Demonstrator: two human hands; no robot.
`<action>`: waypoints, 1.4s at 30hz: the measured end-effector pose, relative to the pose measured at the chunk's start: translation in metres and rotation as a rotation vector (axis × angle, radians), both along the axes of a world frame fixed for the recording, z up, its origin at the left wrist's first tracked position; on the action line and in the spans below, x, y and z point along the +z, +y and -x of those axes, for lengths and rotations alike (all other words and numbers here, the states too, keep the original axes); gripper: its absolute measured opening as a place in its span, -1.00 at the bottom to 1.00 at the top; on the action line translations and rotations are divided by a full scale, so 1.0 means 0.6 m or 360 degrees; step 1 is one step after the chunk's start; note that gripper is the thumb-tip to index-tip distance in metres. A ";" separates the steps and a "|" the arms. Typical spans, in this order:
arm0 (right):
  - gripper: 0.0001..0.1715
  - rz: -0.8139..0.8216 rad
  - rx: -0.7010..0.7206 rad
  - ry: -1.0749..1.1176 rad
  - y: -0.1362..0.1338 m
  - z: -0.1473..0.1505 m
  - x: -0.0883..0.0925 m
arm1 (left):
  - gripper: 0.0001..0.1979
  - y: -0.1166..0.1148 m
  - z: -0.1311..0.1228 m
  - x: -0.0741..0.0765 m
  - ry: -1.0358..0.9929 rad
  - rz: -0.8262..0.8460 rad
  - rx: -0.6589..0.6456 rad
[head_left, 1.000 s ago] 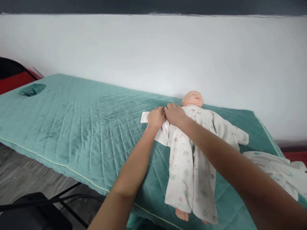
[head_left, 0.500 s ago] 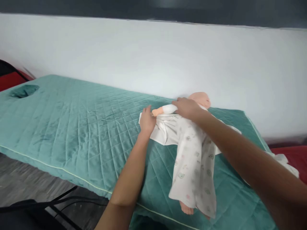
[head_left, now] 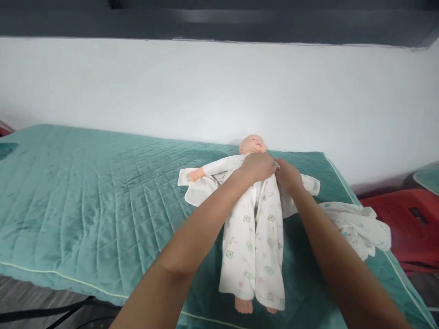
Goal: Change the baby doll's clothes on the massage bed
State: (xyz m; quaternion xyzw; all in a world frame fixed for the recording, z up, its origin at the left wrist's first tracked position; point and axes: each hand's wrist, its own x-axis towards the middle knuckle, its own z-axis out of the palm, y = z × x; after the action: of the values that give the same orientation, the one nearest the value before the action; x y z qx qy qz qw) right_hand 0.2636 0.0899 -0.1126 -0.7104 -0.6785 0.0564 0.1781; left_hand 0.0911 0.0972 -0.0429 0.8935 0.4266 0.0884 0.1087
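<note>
A baby doll (head_left: 253,144) lies on its back, head by the wall and bare feet toward me. It wears white printed clothing (head_left: 247,249), whose two leg parts hang down over the doll's legs. On the left its arm, in a white sleeve, rests across a spread white flap of cloth (head_left: 199,193). At the doll's chest my left hand (head_left: 259,167) is closed on the white clothing. Close beside it, my right hand (head_left: 288,174) pinches the edge of the same clothing, partly hiding the doll's right-side arm. The fingertips are largely hidden.
A green quilted cover (head_left: 103,201) lies over the bed, which stands against a white wall (head_left: 164,87). A crumpled white printed cloth (head_left: 356,226) lies near the right edge. Beyond it stands a red plastic chair (head_left: 408,219). A dark strap (head_left: 44,313) shows at lower left.
My left hand has moved right, from the doll's hand to its chest. My right hand has gone from the doll's sleeve to the other side of the chest. The view has turned right.
</note>
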 end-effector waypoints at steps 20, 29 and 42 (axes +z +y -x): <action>-0.60 -0.0140 -0.0456 0.0668 -0.009 -0.059 -0.046 | -0.61 0.045 -0.116 -0.032 0.0769 0.0119 0.0097; -0.67 -0.0165 -0.0444 0.1190 -0.002 -0.082 -0.056 | -0.59 0.046 -0.053 0.007 0.0648 -0.0188 0.0056; -0.35 -0.0397 -0.0533 0.2168 -0.021 -0.081 -0.060 | -0.62 0.013 -0.026 0.033 0.0567 -0.0180 0.0047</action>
State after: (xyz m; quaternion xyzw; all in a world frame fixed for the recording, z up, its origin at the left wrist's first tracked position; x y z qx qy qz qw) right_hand 0.3124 0.0771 -0.1487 -0.5863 -0.2994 0.3817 0.6488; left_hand 0.1068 0.1047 -0.0230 0.8933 0.4467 -0.0459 -0.0202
